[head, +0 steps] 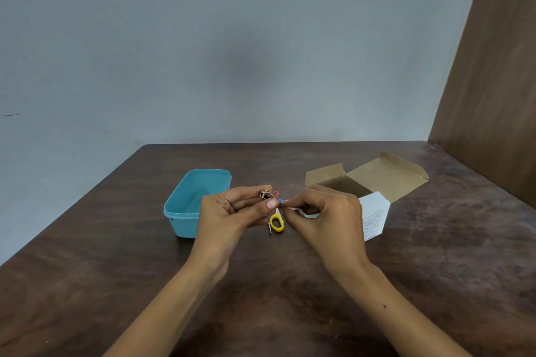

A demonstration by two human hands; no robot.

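A: Wire bundle [266,194], small and copper-coloured, just above centre of frame, held off the table [261,298]. Pinched between thumb and curled fingers of left hand [232,211].

B: And right hand [327,211]?

A: Fingers curled too, tips nipping a thin blue-tipped piece [280,200] right against the bundle. Too small to tell whether a wire end or a separate part.

B: Step in hand, then?

A: Looks like fine work at the bundle itself: threading, winding or teasing out a strand. Mid-step by the look of it, with nothing set down.

B: Around the hands?

A: Yellow-handled scissors [277,222] flat on the table directly below the fingertips, untouched. Teal tub [200,197] left of centre, open, partly behind the left hand. Open cardboard box [388,177] right of centre, flaps up, behind the right hand.

B: Next move?

A: Probably a steady hold on the left and a small, precise pull or turn on the right. Light grip needed, since thin wire is likely to kink or slip. Scissors close by if trimming called for, but would mean freeing the right hand first.
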